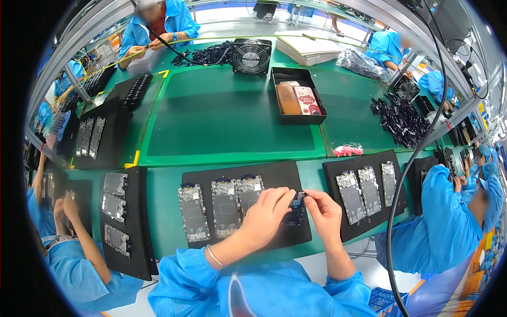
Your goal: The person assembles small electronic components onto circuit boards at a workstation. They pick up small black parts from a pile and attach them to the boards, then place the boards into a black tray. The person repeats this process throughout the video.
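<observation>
A black foam mat (pixel 285 174) lies in front of me with several phone-sized circuit boards on it, among them a grey board (pixel 193 211) and another (pixel 225 208) to its right. At the mat's right side is a darker board (pixel 293 217), partly covered by my hands. My left hand (pixel 268 215) reaches over from the left, fingers together and closed at a small dark part (pixel 298 198) at that board's far end. From the other side my right hand (pixel 326 215) pinches the same part between thumb and forefinger. The fingers hide its exact shape.
More boards rest on a right mat (pixel 338 230) and a left mat (pixel 138 211). Beyond are a black box (pixel 300 119), a fan (pixel 252 56), a heap of dark parts (pixel 400 122) and a red-and-white packet (pixel 347 150). A black cable (pixel 391 232) hangs at right; co-workers sit on both sides.
</observation>
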`<state>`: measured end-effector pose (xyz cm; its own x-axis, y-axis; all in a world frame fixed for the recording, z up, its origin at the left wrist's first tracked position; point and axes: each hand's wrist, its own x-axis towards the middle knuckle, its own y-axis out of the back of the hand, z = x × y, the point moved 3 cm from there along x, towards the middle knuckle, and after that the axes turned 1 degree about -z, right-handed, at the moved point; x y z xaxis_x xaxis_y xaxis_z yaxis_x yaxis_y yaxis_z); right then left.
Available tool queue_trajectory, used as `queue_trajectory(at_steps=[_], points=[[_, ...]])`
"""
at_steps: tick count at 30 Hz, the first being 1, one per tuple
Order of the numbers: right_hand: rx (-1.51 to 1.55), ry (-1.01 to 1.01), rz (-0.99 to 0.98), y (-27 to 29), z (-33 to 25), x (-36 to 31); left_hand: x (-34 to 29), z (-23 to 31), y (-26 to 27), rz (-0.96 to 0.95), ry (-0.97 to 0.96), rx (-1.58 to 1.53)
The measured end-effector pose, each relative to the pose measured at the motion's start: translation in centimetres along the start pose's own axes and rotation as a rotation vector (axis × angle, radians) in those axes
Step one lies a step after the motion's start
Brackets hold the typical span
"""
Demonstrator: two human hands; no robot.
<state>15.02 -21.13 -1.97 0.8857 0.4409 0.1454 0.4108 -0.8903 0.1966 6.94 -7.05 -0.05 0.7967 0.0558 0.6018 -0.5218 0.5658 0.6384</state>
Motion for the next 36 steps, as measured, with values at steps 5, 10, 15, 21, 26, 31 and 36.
queue_trajectory(at_steps=[5, 10, 15, 21, 26, 31, 36], points=[[-0.058, 0.060, 0.010, 0.3, -2.0, -1.5, -1.2, 1.1, 0.2, 0.026, -0.054, 0.081], [-0.058, 0.086, 0.016, 0.3, -2.2, -1.9, -1.8, 1.6, 0.1, 0.046, -0.113, 0.128], [-0.008, -0.036, -0.021, 0.8, -1.7, -2.0, -2.0, 1.8, 0.2, 0.058, -0.126, 0.135], [-0.047, -0.032, -0.081, 0.7, -2.3, -1.8, -2.1, 1.8, 0.3, 0.063, -0.127, 0.126], [-0.011, -0.030, -0.063, 0.7, -2.1, -1.9, -2.1, 1.8, 0.4, 0.066, -0.117, 0.115], [-0.018, -0.016, -0.055, 0.7, -1.9, -2.0, -2.1, 2.0, 0.6, 0.068, -0.115, 0.126], [-0.046, 0.094, -0.182, 0.7, -3.0, -1.6, -2.6, 1.9, 0.7, 0.090, -0.158, 0.110]])
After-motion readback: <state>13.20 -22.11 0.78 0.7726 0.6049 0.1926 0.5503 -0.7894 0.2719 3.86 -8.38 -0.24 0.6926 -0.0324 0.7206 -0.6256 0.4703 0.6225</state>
